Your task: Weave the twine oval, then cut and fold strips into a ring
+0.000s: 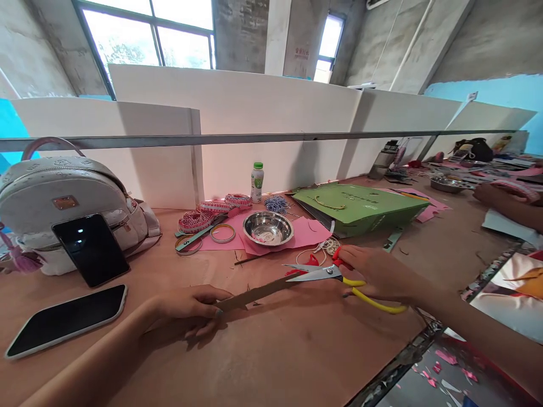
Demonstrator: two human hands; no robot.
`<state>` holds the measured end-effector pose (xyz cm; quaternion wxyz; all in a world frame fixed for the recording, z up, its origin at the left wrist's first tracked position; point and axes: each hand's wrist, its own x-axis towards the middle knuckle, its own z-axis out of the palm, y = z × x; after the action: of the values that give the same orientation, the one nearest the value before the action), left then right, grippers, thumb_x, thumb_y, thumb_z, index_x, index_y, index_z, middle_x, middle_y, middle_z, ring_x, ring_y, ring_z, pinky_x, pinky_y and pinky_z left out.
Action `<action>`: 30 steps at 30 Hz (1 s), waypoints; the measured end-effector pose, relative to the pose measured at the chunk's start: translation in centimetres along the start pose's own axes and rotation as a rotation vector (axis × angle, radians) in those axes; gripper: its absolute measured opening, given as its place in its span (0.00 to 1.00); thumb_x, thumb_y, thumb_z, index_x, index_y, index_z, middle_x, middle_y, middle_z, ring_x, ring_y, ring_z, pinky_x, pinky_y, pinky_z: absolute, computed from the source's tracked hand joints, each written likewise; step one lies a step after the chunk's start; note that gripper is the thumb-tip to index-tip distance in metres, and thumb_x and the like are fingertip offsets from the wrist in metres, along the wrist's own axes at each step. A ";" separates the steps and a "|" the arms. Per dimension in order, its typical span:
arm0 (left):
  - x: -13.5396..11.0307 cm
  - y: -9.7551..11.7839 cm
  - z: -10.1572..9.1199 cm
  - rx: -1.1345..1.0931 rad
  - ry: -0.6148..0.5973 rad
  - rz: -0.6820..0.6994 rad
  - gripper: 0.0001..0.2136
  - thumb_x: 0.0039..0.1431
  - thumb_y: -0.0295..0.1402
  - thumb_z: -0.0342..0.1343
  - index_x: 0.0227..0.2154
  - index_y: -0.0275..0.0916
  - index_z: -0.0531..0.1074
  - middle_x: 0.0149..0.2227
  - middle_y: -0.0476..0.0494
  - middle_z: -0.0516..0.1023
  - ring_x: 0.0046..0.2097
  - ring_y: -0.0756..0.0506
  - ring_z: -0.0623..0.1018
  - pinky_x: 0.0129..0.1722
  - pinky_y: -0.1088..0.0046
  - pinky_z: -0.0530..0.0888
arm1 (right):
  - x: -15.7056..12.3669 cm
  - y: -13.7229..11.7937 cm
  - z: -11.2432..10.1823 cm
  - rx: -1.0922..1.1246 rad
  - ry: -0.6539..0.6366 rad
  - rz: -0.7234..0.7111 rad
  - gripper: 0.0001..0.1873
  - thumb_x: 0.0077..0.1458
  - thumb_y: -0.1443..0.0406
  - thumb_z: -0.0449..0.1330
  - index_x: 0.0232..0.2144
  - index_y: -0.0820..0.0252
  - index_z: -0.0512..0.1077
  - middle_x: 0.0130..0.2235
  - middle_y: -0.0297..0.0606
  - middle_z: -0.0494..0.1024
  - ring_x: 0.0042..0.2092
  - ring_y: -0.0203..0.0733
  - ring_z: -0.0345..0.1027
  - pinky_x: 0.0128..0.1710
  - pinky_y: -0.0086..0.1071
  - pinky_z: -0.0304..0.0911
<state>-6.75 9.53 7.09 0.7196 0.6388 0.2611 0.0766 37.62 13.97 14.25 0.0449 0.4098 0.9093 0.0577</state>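
Observation:
My left hand (193, 305) is closed on the near end of a narrow brown strip (258, 293), pinched between thumb and fingers just above the table. My right hand (377, 272) grips a pair of scissors (322, 273) with yellow handles. The silver blades are parted and point left, at the strip's far end; I cannot tell whether they touch it. Something red (337, 255) shows at my right fingertips. Behind the blades lies another red item, partly hidden, beside a coil of pale cord (330, 245).
A steel bowl (268, 240) stands on pink sheets (311, 227) with tape rolls (223, 233) beside it. Leftward are two phones (70, 321) and a backpack (80, 181). A green bag (360, 206) lies behind my right hand. Another person's hand (504, 195) is at far right.

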 end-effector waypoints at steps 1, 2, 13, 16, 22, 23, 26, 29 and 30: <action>0.0 0.2 0.0 0.029 0.011 -0.008 0.17 0.65 0.43 0.55 0.50 0.37 0.72 0.21 0.52 0.71 0.19 0.52 0.68 0.19 0.80 0.65 | 0.0 -0.4 -0.1 0.011 -0.023 -0.002 0.24 0.59 0.45 0.58 0.39 0.60 0.67 0.41 0.48 0.74 0.40 0.54 0.70 0.36 0.40 0.59; -0.1 0.5 0.0 0.058 0.024 -0.024 0.15 0.65 0.42 0.55 0.48 0.37 0.72 0.21 0.51 0.71 0.20 0.52 0.69 0.20 0.79 0.66 | 0.0 -0.8 -0.1 0.024 -0.045 -0.005 0.23 0.59 0.45 0.58 0.38 0.60 0.67 0.40 0.47 0.75 0.38 0.53 0.70 0.34 0.38 0.57; -1.4 2.8 0.4 0.274 0.135 -0.122 0.12 0.63 0.37 0.52 0.43 0.37 0.76 0.21 0.52 0.62 0.25 0.50 0.62 0.25 0.76 0.58 | 0.1 -2.8 -0.9 0.125 -0.147 -0.027 0.28 0.55 0.38 0.57 0.28 0.57 0.63 0.34 0.39 0.73 0.31 0.45 0.61 0.32 0.35 0.45; -1.3 3.0 0.4 0.290 0.128 -0.129 0.12 0.61 0.36 0.52 0.43 0.37 0.76 0.21 0.52 0.61 0.25 0.49 0.61 0.26 0.75 0.58 | 0.1 -2.8 -0.9 0.149 -0.171 -0.016 0.27 0.55 0.41 0.58 0.28 0.57 0.63 0.33 0.38 0.72 0.30 0.43 0.58 0.31 0.35 0.43; -1.4 2.9 0.2 0.322 0.135 -0.125 0.11 0.62 0.35 0.51 0.41 0.38 0.76 0.21 0.52 0.61 0.26 0.49 0.62 0.28 0.75 0.59 | 0.0 -3.1 -1.2 0.287 -0.359 0.062 0.24 0.56 0.43 0.57 0.31 0.58 0.66 0.34 0.40 0.74 0.31 0.44 0.61 0.29 0.34 0.43; -1.5 2.8 0.2 0.321 0.134 -0.118 0.12 0.62 0.35 0.51 0.42 0.38 0.76 0.21 0.52 0.61 0.27 0.49 0.62 0.28 0.75 0.59 | 0.0 -3.2 -1.3 0.302 -0.382 0.069 0.25 0.56 0.43 0.57 0.31 0.58 0.66 0.35 0.40 0.75 0.32 0.44 0.62 0.30 0.34 0.44; -1.6 2.7 0.0 0.304 0.125 -0.099 0.12 0.63 0.37 0.52 0.41 0.37 0.77 0.21 0.52 0.60 0.26 0.49 0.61 0.27 0.75 0.58 | 0.0 -3.2 -1.4 0.342 -0.428 0.063 0.26 0.57 0.41 0.55 0.32 0.58 0.67 0.37 0.41 0.76 0.34 0.46 0.64 0.31 0.35 0.48; -1.6 2.5 -0.1 0.273 0.122 -0.091 0.13 0.63 0.40 0.54 0.40 0.37 0.77 0.21 0.53 0.60 0.25 0.50 0.60 0.25 0.76 0.57 | 0.0 -3.0 -1.5 0.387 -0.469 0.039 0.25 0.58 0.42 0.54 0.35 0.58 0.70 0.41 0.42 0.78 0.40 0.50 0.68 0.36 0.36 0.55; -1.6 2.4 -0.1 0.260 0.118 -0.091 0.14 0.63 0.41 0.54 0.40 0.36 0.77 0.21 0.53 0.60 0.25 0.51 0.61 0.25 0.76 0.58 | -0.1 -3.0 -1.6 0.400 -0.482 0.030 0.24 0.59 0.44 0.54 0.36 0.58 0.71 0.41 0.43 0.78 0.41 0.51 0.69 0.38 0.37 0.57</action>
<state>-7.61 9.37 9.83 0.6170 0.7084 0.3395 0.0471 35.26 11.83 15.44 0.1766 0.4258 0.8596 -0.2204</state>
